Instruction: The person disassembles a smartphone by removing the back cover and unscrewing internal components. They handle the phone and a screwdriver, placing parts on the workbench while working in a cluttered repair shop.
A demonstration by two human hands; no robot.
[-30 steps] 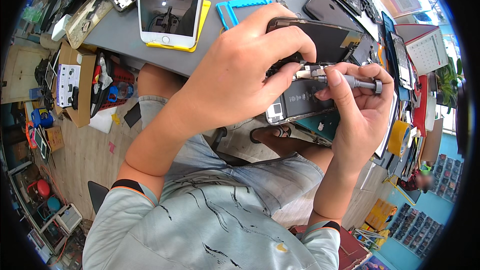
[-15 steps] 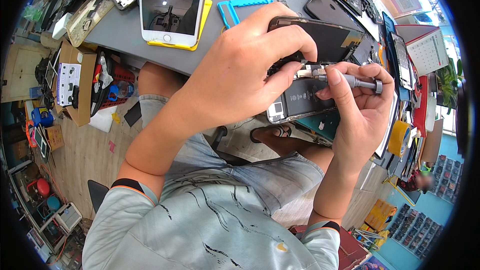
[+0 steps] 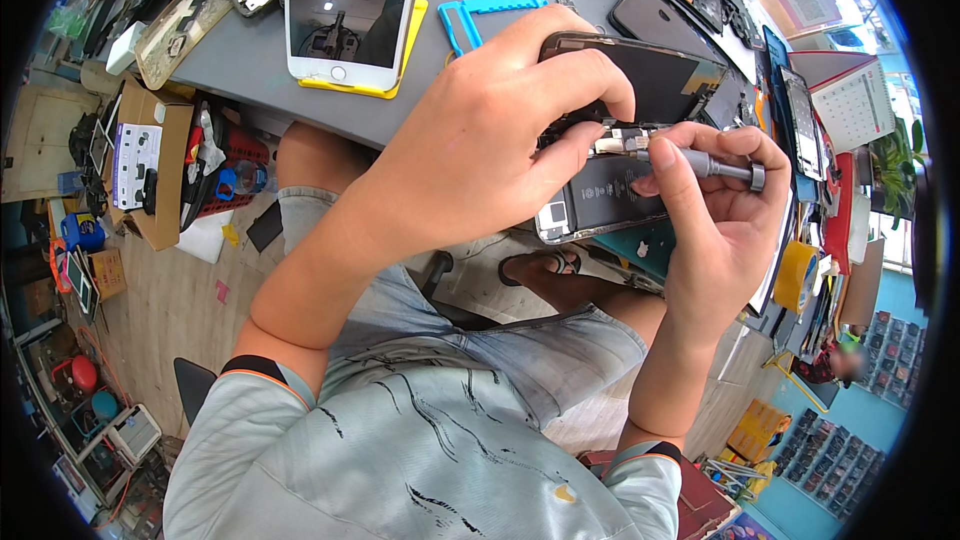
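Observation:
An opened phone [image 3: 605, 202] shows its black battery and inner metal parts. Its screen panel [image 3: 650, 75] is raised along the far side, tilted away from the body. My left hand [image 3: 500, 130] is closed around the phone's left side, with the thumb and bent fingers over the raised panel and the inner parts. Between the thumb and fingers of my right hand [image 3: 715, 210] lies a grey screwdriver [image 3: 725, 169], nearly level. Its tip end points left at the metal parts above the battery; the very tip is hard to make out.
On the grey table, a white tablet [image 3: 345, 73] rests on a yellow frame [image 3: 408, 55]. A blue plastic holder [image 3: 490, 8] and a dark phone [image 3: 650, 18] lie beyond my hands. Yellow tape [image 3: 795, 277] stands at the right. A cardboard box [image 3: 160, 175] is at lower left.
Both hands keep nearly the same pose on the phone and screwdriver. The view has shifted slightly; nothing was taken up or let go.

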